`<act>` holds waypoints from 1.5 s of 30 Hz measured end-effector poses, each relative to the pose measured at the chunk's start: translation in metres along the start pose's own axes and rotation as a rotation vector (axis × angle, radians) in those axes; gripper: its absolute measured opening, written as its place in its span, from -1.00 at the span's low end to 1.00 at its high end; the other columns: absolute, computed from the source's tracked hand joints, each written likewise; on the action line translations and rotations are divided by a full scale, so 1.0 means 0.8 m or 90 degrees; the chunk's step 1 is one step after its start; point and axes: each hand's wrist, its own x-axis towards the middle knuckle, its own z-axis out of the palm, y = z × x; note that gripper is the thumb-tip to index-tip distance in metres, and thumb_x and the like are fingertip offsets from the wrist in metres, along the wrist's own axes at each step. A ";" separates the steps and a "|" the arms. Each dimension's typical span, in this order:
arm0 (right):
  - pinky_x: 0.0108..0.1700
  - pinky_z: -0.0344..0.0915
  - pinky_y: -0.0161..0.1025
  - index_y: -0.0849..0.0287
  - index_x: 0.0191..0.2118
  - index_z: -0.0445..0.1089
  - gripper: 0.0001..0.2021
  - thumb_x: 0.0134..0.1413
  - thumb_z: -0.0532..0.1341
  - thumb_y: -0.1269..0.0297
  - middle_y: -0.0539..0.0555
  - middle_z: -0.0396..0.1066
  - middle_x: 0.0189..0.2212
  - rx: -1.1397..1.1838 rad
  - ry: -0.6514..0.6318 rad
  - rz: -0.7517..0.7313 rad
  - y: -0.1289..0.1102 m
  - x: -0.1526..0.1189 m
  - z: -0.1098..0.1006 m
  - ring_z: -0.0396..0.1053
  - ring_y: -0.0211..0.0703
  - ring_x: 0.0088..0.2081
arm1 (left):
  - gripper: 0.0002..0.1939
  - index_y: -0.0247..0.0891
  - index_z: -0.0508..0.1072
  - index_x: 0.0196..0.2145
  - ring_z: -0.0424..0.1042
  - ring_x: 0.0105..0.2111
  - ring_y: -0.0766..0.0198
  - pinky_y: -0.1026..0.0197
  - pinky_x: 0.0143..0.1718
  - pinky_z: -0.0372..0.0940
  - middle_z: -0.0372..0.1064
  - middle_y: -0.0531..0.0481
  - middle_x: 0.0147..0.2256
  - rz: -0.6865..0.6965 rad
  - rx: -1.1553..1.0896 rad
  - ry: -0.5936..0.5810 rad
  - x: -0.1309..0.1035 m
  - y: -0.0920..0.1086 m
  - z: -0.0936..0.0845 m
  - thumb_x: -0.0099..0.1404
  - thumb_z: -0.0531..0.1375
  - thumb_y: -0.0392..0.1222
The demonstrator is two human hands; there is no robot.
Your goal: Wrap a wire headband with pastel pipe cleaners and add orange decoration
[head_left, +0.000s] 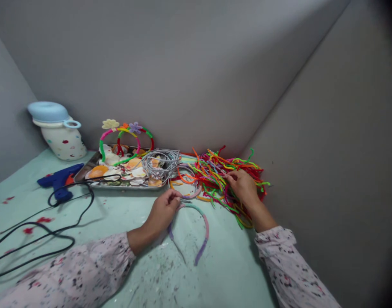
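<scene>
Pinching the headband (pixel 207 229) at its far left, the left hand (pixel 163 209) holds it over the near middle of the counter (pixel 228 261). Pastel wrapping covers the right leg and arch; the left tip looks bare, so the covering seems well along but unfinished. The right hand (pixel 243 186), fingertips together, dips into the pipe cleaners (pixel 211 167); whether it grips one, I cannot tell. Farther left, flower-topped headbands (pixel 101 154) stand in the tray (pixel 131 187).

Pink-teal-purple headband (pixel 206 228), multicoloured pipe cleaners (pixel 211 172), blue glue gun (pixel 59 179), speckled pale-pink sleeves (pixel 86 267)
</scene>
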 end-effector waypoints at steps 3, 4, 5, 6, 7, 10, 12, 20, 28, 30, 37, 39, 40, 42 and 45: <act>-0.32 0.17 -0.25 0.18 -0.32 0.49 -0.72 0.07 0.09 0.14 0.11 0.44 -0.35 0.055 0.018 -0.006 0.004 -0.001 -0.008 0.34 -0.15 -0.35 | -0.86 -0.27 0.38 -0.39 0.21 -0.53 0.40 0.36 -0.51 0.15 0.26 0.08 -0.50 -0.002 0.023 0.009 -0.001 0.005 0.000 0.10 0.17 -0.15; -0.33 0.16 -0.26 0.18 -0.32 0.49 -0.71 0.07 0.09 0.13 0.11 0.44 -0.36 0.068 0.029 -0.001 0.006 -0.002 -0.012 0.34 -0.15 -0.36 | -0.85 -0.27 0.38 -0.39 0.18 -0.57 0.41 0.36 -0.55 0.11 0.24 0.09 -0.52 -0.005 0.026 0.014 -0.001 0.006 0.000 0.11 0.16 -0.13; -0.33 0.16 -0.25 0.18 -0.32 0.48 -0.69 0.07 0.08 0.10 0.11 0.44 -0.36 0.081 0.042 0.002 0.008 -0.003 -0.015 0.33 -0.15 -0.37 | -0.83 -0.26 0.38 -0.37 0.16 -0.59 0.41 0.36 -0.58 0.08 0.22 0.11 -0.55 -0.004 0.025 0.020 0.000 0.006 -0.001 0.12 0.16 -0.11; -0.34 0.16 -0.25 0.19 -0.32 0.48 -0.68 0.06 0.08 0.10 0.11 0.45 -0.36 0.097 0.050 0.007 0.010 -0.004 -0.019 0.33 -0.16 -0.38 | -0.81 -0.26 0.39 -0.35 0.15 -0.61 0.41 0.36 -0.59 0.07 0.21 0.12 -0.57 -0.004 0.023 0.019 0.001 0.006 -0.001 0.12 0.15 -0.09; -0.34 0.16 -0.26 0.19 -0.31 0.48 -0.68 0.06 0.08 0.09 0.11 0.45 -0.37 0.119 0.055 0.014 0.012 -0.005 -0.022 0.33 -0.16 -0.39 | -0.79 -0.25 0.39 -0.33 0.14 -0.62 0.42 0.36 -0.60 0.06 0.20 0.12 -0.57 -0.004 0.016 0.021 0.002 0.005 -0.002 0.13 0.14 -0.07; -0.39 0.15 -0.27 0.20 -0.31 0.47 -0.68 0.03 0.10 0.08 0.07 0.46 -0.45 0.186 0.053 0.051 0.017 -0.008 -0.031 0.30 -0.19 -0.46 | -0.76 -0.25 0.37 -0.30 0.15 -0.62 0.43 0.36 -0.60 0.05 0.21 0.12 -0.54 0.005 0.010 0.017 0.004 0.001 -0.004 0.17 0.11 -0.04; -0.44 0.13 -0.28 0.22 -0.34 0.46 -0.68 0.01 0.11 0.07 0.04 0.42 -0.52 0.235 0.048 0.077 0.020 -0.007 -0.038 0.26 -0.22 -0.52 | -0.76 -0.26 0.37 -0.29 0.14 -0.61 0.44 0.36 -0.59 0.05 0.21 0.11 -0.53 0.011 0.019 0.012 0.004 0.000 -0.004 0.19 0.11 -0.04; -0.50 0.18 -0.32 0.18 -0.38 0.36 -0.76 -0.01 0.14 0.10 0.01 0.38 -0.53 0.484 0.087 0.187 0.029 0.007 -0.066 0.21 -0.29 -0.58 | -0.79 -0.26 0.36 -0.34 0.13 -0.62 0.42 0.35 -0.59 0.05 0.17 0.14 -0.59 0.000 0.033 0.013 0.000 0.009 -0.001 0.15 0.14 -0.06; -0.49 0.19 -0.27 0.14 -0.40 0.31 -0.82 0.02 0.12 0.14 -0.03 0.32 -0.57 0.448 0.186 0.190 0.031 0.005 -0.071 0.23 -0.25 -0.57 | -0.78 -0.26 0.38 -0.35 0.14 -0.61 0.41 0.35 -0.58 0.06 0.18 0.13 -0.59 0.000 0.028 0.010 0.000 0.007 -0.002 0.14 0.15 -0.05; -0.46 0.19 -0.24 0.15 -0.40 0.31 -0.82 0.02 0.12 0.14 -0.01 0.32 -0.57 0.372 0.229 0.169 0.031 0.005 -0.074 0.25 -0.22 -0.54 | -0.76 -0.26 0.38 -0.34 0.15 -0.61 0.42 0.35 -0.58 0.07 0.20 0.12 -0.57 0.005 0.026 0.005 0.001 0.005 -0.003 0.15 0.14 -0.03; -0.43 0.18 -0.24 0.17 -0.36 0.32 -0.81 0.04 0.11 0.15 -0.01 0.30 -0.54 0.280 0.266 0.132 0.021 -0.003 -0.083 0.23 -0.22 -0.52 | -0.71 -0.27 0.39 -0.33 0.17 -0.62 0.45 0.36 -0.60 0.05 0.25 0.09 -0.52 -0.008 -0.011 0.010 0.003 0.004 -0.004 0.16 0.12 0.02; -0.43 0.18 -0.25 0.18 -0.36 0.30 -0.81 0.05 0.09 0.16 -0.03 0.28 -0.54 0.290 0.292 0.132 0.017 -0.005 -0.086 0.23 -0.24 -0.52 | -0.71 -0.27 0.39 -0.33 0.17 -0.62 0.45 0.37 -0.60 0.05 0.25 0.09 -0.52 -0.012 -0.016 0.009 0.003 0.003 -0.004 0.16 0.12 0.02; -0.43 0.19 -0.26 0.18 -0.36 0.29 -0.81 0.06 0.08 0.16 -0.03 0.28 -0.54 0.303 0.315 0.134 0.016 -0.005 -0.087 0.24 -0.25 -0.52 | -0.71 -0.27 0.39 -0.33 0.17 -0.62 0.46 0.37 -0.59 0.06 0.25 0.08 -0.51 -0.011 -0.016 0.006 0.003 0.003 -0.004 0.17 0.12 0.02; -0.43 0.21 -0.28 0.17 -0.33 0.27 -0.82 0.08 0.07 0.16 -0.01 0.32 -0.51 0.348 0.365 0.135 0.013 -0.005 -0.091 0.27 -0.27 -0.51 | -0.71 -0.28 0.38 -0.32 0.16 -0.62 0.46 0.38 -0.59 0.07 0.25 0.08 -0.50 -0.004 -0.016 0.000 0.003 0.003 -0.004 0.19 0.10 0.02; -0.49 0.21 -0.33 0.16 -0.26 0.22 -0.85 0.10 0.07 0.20 0.03 0.38 -0.42 0.431 0.425 0.110 0.009 -0.005 -0.099 0.32 -0.30 -0.50 | -0.71 -0.28 0.37 -0.31 0.16 -0.61 0.45 0.38 -0.59 0.08 0.24 0.09 -0.50 0.008 -0.006 -0.005 0.003 0.004 -0.004 0.21 0.09 0.02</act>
